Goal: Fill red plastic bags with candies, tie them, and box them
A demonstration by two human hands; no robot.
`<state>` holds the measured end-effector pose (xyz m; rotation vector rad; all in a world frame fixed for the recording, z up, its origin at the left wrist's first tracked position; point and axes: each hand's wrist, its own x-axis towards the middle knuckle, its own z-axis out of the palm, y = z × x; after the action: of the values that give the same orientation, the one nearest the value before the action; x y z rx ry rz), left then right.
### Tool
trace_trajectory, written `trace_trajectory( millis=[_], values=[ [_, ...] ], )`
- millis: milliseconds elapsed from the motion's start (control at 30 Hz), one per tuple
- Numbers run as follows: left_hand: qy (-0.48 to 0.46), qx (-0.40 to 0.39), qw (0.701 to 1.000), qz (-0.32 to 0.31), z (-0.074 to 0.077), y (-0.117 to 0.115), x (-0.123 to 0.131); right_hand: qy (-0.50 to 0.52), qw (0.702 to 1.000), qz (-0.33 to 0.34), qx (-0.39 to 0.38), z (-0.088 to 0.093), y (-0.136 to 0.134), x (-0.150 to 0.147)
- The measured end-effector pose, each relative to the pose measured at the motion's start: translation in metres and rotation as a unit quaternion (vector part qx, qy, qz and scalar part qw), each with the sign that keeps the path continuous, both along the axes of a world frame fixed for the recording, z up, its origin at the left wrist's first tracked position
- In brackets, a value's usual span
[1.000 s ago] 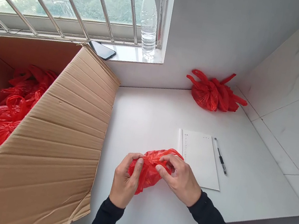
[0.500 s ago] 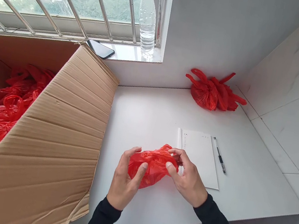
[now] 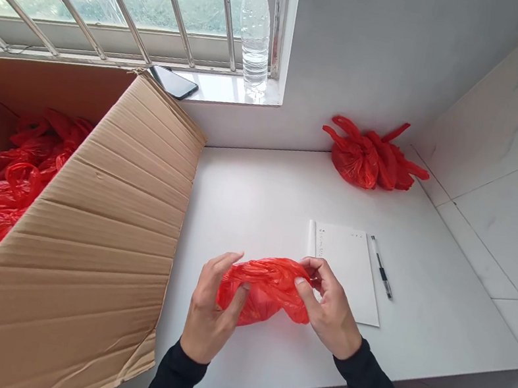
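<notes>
A crumpled red plastic bag (image 3: 267, 289) is stretched between my two hands over the white table. My left hand (image 3: 214, 306) grips its left end, with the thumb at the near side of the film and the fingers curved round the outer side. At the right end, my right hand (image 3: 329, 307) pinches the bag's edge between thumb and fingers. Folds of film hide what may be inside. Just beyond my right hand lies an open notebook (image 3: 346, 269) with small writing along its top and left, and a pen (image 3: 381, 268) rests to its right.
A cardboard box (image 3: 94, 245) holding several red plastic bags (image 3: 3, 195) stands to the left. More knotted red bags (image 3: 370, 157) sit at the table's (image 3: 243, 198) back right. A water bottle (image 3: 256, 33) and a phone (image 3: 173, 82) are on the windowsill.
My hands have moved slightly apart, stretching the red bag wider and flattening its top edge. The right end of the bag now hangs lower beside my right thumb.
</notes>
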<state>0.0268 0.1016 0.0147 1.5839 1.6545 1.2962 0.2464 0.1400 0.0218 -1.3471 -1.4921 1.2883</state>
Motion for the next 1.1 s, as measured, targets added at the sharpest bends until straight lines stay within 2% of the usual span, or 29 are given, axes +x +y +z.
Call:
trace_trajectory(
  millis=[100,300,567,767,900,1000,1100],
  values=[
    [-0.018,0.000,1.000,-0.008,0.003,0.002,0.003,0.017,1.000,0.021,-0.016,0.002,-0.002,-0.002],
    [-0.084,-0.006,0.991,0.103,0.010,0.003,-0.010,0.082,0.992,-0.090,-0.024,0.000,0.000,0.012],
    [-0.101,0.042,0.987,0.122,0.032,-0.010,-0.009,0.061,0.986,-0.145,0.047,0.014,-0.002,0.018],
    [-0.223,-0.035,0.973,0.048,0.054,-0.028,-0.015,0.077,0.974,-0.203,0.066,0.023,-0.011,0.028],
    [-0.308,-0.102,0.944,0.065,0.070,-0.030,-0.013,0.076,0.975,-0.190,0.087,0.033,-0.017,0.025],
    [-0.330,-0.142,0.931,0.065,0.074,-0.028,-0.011,0.077,0.964,-0.198,0.162,0.050,-0.022,0.018],
    [-0.317,-0.154,0.936,0.030,0.073,-0.027,-0.009,0.059,0.915,-0.270,0.293,0.071,-0.038,0.015]
  ],
)
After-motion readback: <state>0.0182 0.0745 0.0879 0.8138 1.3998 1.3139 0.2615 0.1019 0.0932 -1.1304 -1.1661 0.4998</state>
